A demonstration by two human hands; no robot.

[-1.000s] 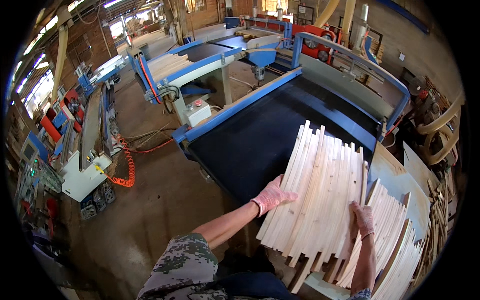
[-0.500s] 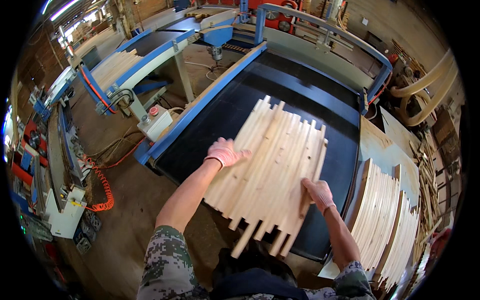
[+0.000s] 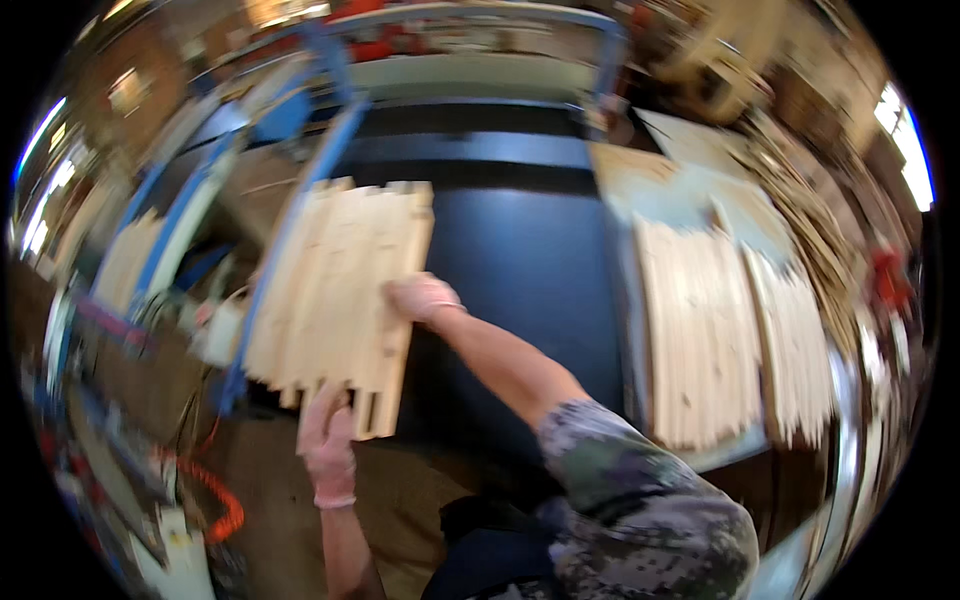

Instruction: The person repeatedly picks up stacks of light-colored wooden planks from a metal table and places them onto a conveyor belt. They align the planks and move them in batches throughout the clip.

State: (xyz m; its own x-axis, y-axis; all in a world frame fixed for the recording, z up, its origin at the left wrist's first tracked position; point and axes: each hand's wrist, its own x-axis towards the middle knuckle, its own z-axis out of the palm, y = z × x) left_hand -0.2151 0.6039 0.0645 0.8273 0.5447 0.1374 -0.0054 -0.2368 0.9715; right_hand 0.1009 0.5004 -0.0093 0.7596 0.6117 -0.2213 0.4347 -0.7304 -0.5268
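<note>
A layer of pale wooden strips (image 3: 335, 280), side by side with uneven ends, lies on the left part of a black conveyor belt (image 3: 520, 290). My right hand (image 3: 425, 298), in a pinkish glove, is closed on the right edge of the layer, its arm reaching across the belt. At the near ends my left hand (image 3: 328, 445), gloved alike, has its fingers around the strip ends. Motion blurs the picture, and the fingertips of both hands are partly hidden against the wood.
Right of the belt, two more batches of strips (image 3: 700, 335) lie on a pale table (image 3: 625, 185). Loose thin wood (image 3: 800, 220) is heaped beyond them. A blue frame (image 3: 470, 12) spans the belt's far end. An orange coiled hose (image 3: 222, 500) hangs at lower left.
The strips have shifted left on the belt and now lie straighter. My left hand has gone from the top of the layer to its near ends. The view has turned right.
</note>
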